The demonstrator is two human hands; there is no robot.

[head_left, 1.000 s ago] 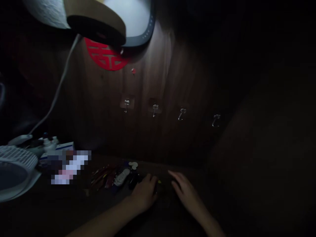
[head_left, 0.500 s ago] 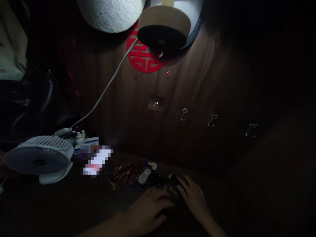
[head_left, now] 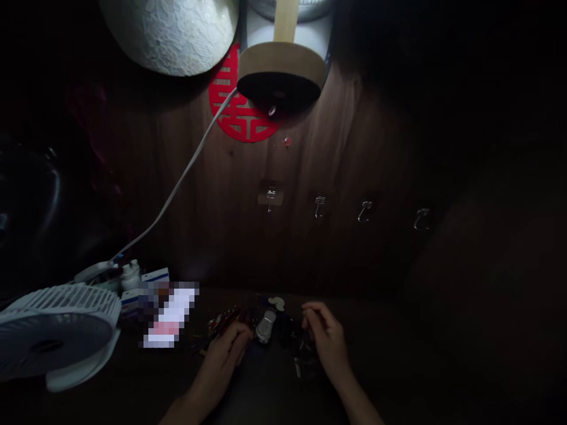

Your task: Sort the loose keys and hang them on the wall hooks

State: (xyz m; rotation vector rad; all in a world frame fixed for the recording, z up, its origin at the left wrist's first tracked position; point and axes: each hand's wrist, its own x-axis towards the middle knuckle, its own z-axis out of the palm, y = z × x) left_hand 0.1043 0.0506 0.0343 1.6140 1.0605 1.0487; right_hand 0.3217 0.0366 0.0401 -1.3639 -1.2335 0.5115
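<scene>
In the dim head view, my left hand (head_left: 225, 354) has its fingers curled together at the near edge of a bundle of red and yellowish cords (head_left: 224, 319). Whether a cord is in that grip is hidden. Just right of it lies a silvery, rounded key-fob-like piece (head_left: 266, 326), with a pale lobed piece (head_left: 277, 303) behind. My right hand (head_left: 326, 341) is closed in a pinch over the right end of the pile; anything between its fingertips is too dark to name. A small metal strip (head_left: 297, 367), perhaps a key, lies between the hands.
On the left stand a white fan (head_left: 57, 342), small white bottles (head_left: 130, 274), boxes (head_left: 155, 277) and a blurred-out white item (head_left: 170, 319). A white cord (head_left: 177, 183) runs up to a lamp (head_left: 281, 65). Several metal hooks (head_left: 319, 206) are on the wooden back panel.
My left hand has moved left to the cords and its fingers have closed. My right hand has gone from spread fingers to a pinch; the yellow bit near it no longer shows. The view has shifted.
</scene>
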